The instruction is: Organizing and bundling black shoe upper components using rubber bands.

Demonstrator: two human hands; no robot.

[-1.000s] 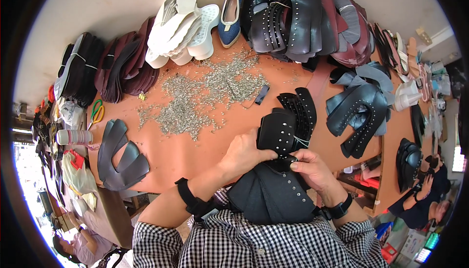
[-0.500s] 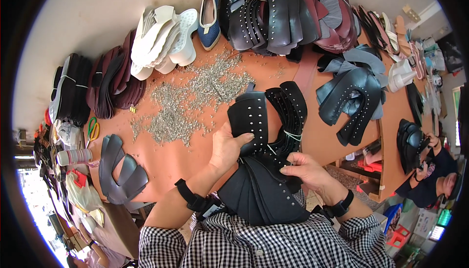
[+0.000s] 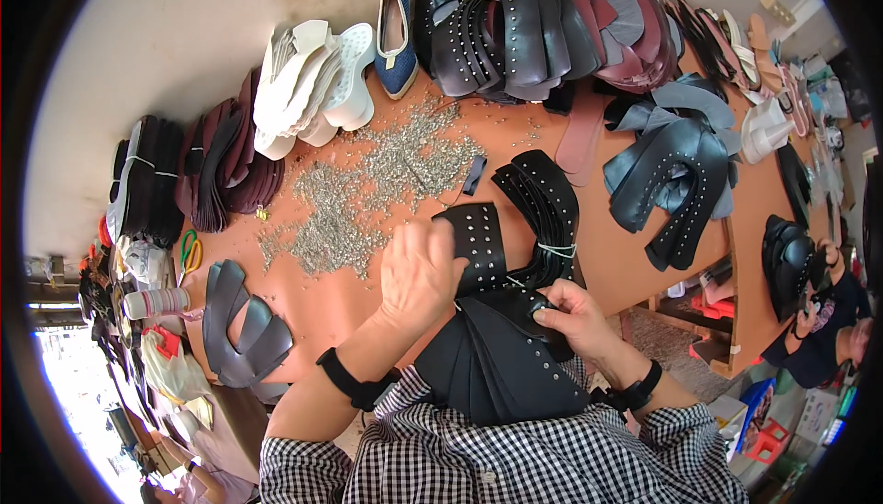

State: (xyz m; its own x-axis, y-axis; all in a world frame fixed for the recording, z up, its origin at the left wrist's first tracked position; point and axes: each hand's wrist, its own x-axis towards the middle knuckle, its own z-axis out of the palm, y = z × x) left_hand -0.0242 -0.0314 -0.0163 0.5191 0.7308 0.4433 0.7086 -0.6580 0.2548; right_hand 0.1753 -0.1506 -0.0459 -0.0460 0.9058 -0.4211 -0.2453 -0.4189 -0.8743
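Note:
A stack of black leather shoe uppers (image 3: 492, 361), dotted with silver studs, lies against my front at the table edge. My right hand (image 3: 578, 318) is closed on it, thumb pressing the top layer. White string ties the curved far arm of the stack (image 3: 544, 205). Beside that arm, a broad studded flap of the top upper (image 3: 480, 245) lies toward the left. My left hand (image 3: 418, 274) is at this flap's left edge, its fingers curled and blurred; whether they grip anything is hidden. Beyond it, loose silver studs (image 3: 342, 228) are heaped across the orange-brown tabletop (image 3: 317, 311).
Stacked leather pieces (image 3: 515, 35), white soles (image 3: 349, 72) and a blue shoe (image 3: 395, 44) line the back. Studded uppers (image 3: 676, 173) lie right; loose black pieces (image 3: 244, 320), scissors (image 3: 190, 254) and a thread cone (image 3: 156, 303) left. Another person (image 3: 823, 320) handles black pieces at far right.
My left hand has drawn back from its thumb hold on the studded flap, and its fingers have curled. The flap sits lower. My right hand stays on the stack. The view has shifted slightly.

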